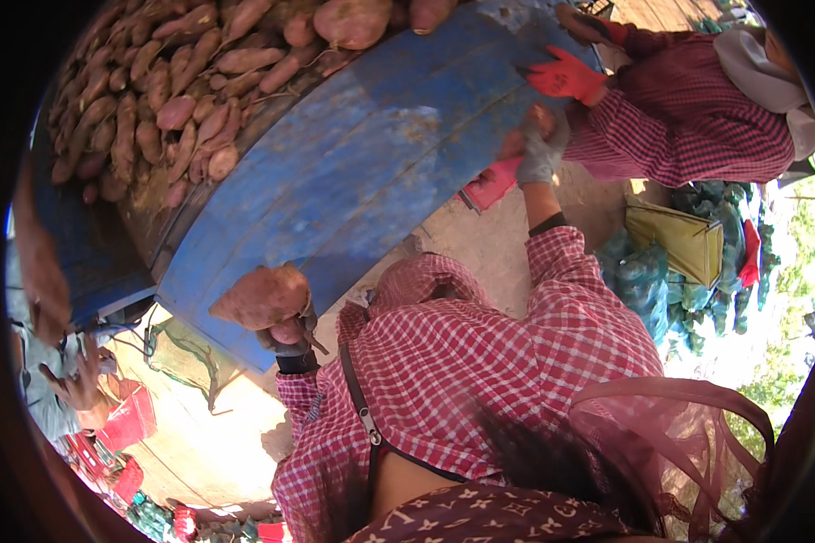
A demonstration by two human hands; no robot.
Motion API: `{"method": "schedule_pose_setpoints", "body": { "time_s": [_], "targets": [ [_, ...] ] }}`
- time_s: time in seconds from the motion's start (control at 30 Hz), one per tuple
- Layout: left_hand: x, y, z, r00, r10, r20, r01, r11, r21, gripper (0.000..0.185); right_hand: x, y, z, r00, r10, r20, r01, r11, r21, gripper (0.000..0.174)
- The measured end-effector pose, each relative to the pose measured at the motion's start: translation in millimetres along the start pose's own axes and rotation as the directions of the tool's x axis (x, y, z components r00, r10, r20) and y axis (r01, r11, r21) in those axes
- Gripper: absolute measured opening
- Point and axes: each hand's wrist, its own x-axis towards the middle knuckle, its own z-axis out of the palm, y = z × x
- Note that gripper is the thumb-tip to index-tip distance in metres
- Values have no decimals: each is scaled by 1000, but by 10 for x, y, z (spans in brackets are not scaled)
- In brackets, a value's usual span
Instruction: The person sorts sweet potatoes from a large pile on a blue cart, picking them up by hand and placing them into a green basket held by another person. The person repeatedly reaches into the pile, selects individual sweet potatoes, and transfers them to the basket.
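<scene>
My left hand [288, 343], in a dark grey glove, grips a big sweet potato [261, 296] together with a smaller one [287, 330] beneath it, at the near left edge of a blue sorting table [299, 197]. A thin root or stem hangs beside the fingers. At the table's right side, my right hand [543, 149], in a light grey glove and blurred, is closed around a reddish sweet potato [540, 119]. A pink-red container [492, 184] shows just under that hand. Both forearms are in red checked sleeves.
Many sweet potatoes [156, 102] are heaped at the upper left. A co-worker's red-gloved hand [564, 76] is close beyond my right hand. Other people's bare hands [81, 380] are at the left. A yellow crate [676, 241] and filled green bags [642, 285] stand right.
</scene>
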Motion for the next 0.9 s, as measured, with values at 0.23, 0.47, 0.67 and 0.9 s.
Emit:
{"method": "schedule_pose_setpoints", "body": {
  "time_s": [0.23, 0.47, 0.67, 0.9],
  "targets": [
    [459, -183, 392, 980, -147, 135, 110, 963, 247, 98, 147, 947, -616, 965, 176, -193, -249, 839, -484, 60],
    [844, -359, 303, 992, -115, 54, 108, 987, 118, 91, 671, 1044, -650, 904, 423, 58, -241, 616, -750, 55],
    [666, -331, 2, 997, -78, 3, 77, 990, 117, 86, 760, -227, 1415, 833, -260, 488, 541, 562, -625, 77],
    [518, -481, 600, 995, 68, -71, -61, 994, 88, 82, 1278, -428, 2596, 844, 6, 537, 472, 467, -748, 74]
  ]
}}
